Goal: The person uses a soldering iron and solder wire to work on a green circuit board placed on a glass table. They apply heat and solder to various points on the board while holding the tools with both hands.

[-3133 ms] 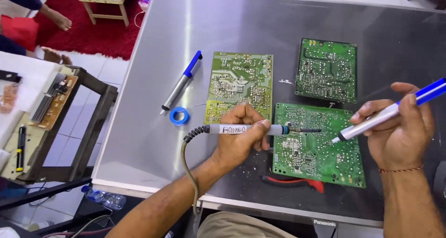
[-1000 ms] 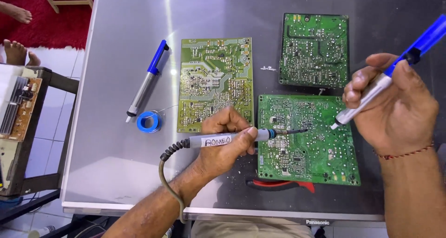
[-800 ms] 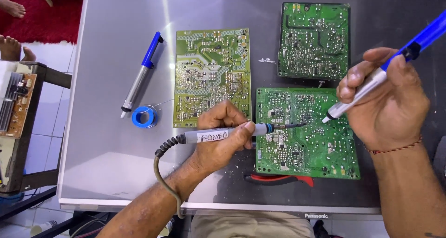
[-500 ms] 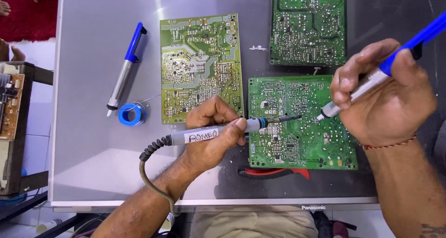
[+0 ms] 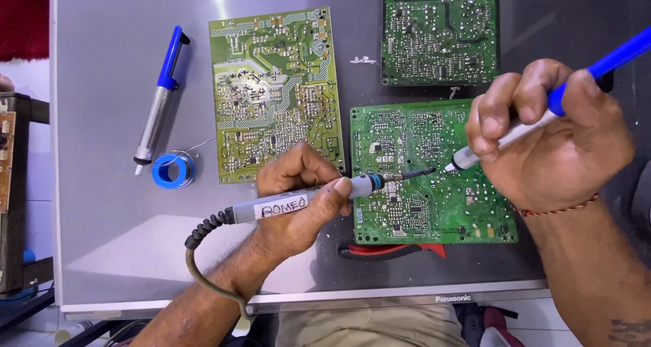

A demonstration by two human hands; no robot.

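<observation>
Nearest to us, our left hand (image 5: 298, 194) is closed around the grey handle of a soldering iron (image 5: 319, 196), fingers wrapped over it and thumb pressing on top. Its dark cord loops down off the front edge of the desk (image 5: 108, 238). The iron lies almost level, its thin tip reaching to the right over the green circuit board (image 5: 407, 205) that sits just beside this hand.

Our right hand (image 5: 549, 140) is curled tight around a blue and white suction pump (image 5: 542, 113), held at a slant with its blue end rising to the upper right. Its white nozzle points down at the same board and sits just short of the iron's tip, the two nearly meeting above the board's middle. A red-handled tool (image 5: 393, 251) pokes out from under the board's near edge.

Farther left, a lighter green board (image 5: 271, 93) lies flat, touching our left knuckles at its lower corner. Beyond that rest a blue spool of solder wire (image 5: 173, 171) and a second pump (image 5: 159, 103). At the far edge lies a darker green board (image 5: 441, 32).
</observation>
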